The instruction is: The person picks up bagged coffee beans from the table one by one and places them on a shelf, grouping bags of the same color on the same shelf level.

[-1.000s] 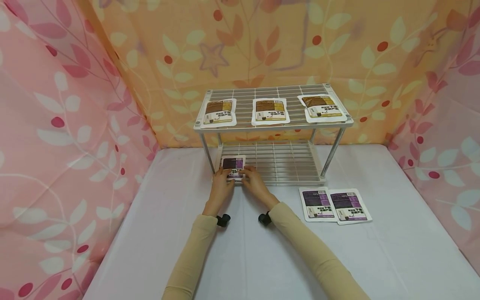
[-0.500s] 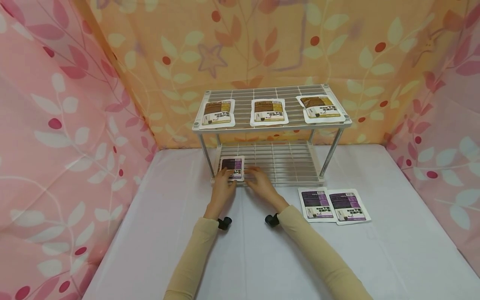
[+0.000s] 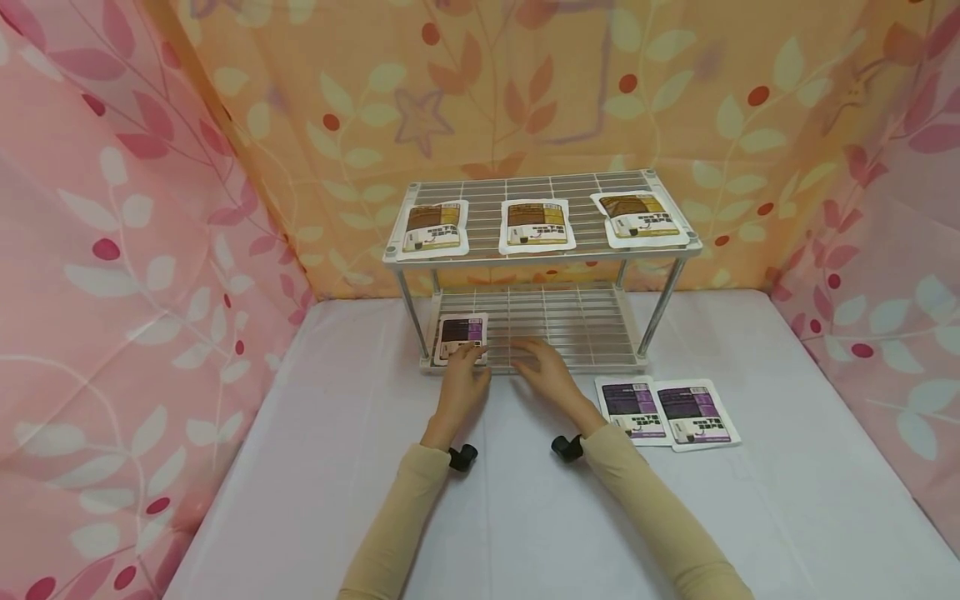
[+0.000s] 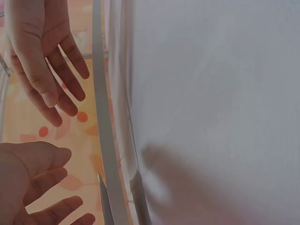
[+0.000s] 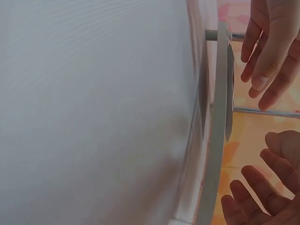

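Observation:
A flat white pouch with a dark purple label (image 3: 461, 330) lies at the left front of the wire rack's lower tier (image 3: 555, 329). My left hand (image 3: 462, 385) is over the pouch's near edge in the head view, its fingers extended and loosely spread. To the right of it my right hand (image 3: 549, 375) hovers at the tier's front edge with relaxed fingers and nothing in them. Both wrist views show the two hands facing each other, with a gap between; the pouch's thin edge (image 5: 229, 93) rests along the white front bar.
Three white pouches with brown and yellow labels lie in a row on the upper tier (image 3: 480, 189), including a middle pouch (image 3: 536, 225). Two more purple pouches (image 3: 693, 414) overlap on the white tablecloth (image 3: 810, 500) at right. Patterned curtains (image 3: 360, 108) enclose the table.
My right hand has drawn away from the pouch to the right. My left hand has slid back toward its near right corner, letting it go. The pouch stays on the lower tier.

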The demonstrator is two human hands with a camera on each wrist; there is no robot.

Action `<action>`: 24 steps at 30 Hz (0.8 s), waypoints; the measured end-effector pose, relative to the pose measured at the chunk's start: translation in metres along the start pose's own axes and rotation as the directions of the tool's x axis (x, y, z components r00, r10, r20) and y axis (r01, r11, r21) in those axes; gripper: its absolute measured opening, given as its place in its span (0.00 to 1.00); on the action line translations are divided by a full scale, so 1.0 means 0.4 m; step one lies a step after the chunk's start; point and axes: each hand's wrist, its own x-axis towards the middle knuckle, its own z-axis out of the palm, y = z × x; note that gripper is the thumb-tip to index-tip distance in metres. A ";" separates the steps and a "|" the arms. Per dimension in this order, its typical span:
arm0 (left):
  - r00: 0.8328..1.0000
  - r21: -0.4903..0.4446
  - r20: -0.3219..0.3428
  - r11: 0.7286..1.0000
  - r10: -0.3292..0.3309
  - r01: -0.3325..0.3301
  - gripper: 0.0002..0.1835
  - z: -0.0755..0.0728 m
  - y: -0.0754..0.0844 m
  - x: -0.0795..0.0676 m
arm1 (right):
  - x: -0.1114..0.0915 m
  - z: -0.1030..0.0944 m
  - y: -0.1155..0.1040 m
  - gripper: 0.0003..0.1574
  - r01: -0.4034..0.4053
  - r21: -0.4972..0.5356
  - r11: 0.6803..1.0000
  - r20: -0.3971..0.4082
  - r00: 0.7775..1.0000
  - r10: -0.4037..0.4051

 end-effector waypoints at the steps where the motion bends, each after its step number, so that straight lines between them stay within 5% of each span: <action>1: 1.000 -0.009 0.004 1.000 -0.003 0.003 0.20 0.003 0.005 -0.001 | -0.003 -0.006 0.000 0.22 0.001 0.000 1.000 0.003 1.000 -0.001; 24: 0.992 -0.123 0.129 0.992 0.017 -0.001 0.19 0.088 0.117 -0.039 | -0.101 -0.171 0.040 0.23 -0.075 0.026 0.997 0.024 0.997 0.075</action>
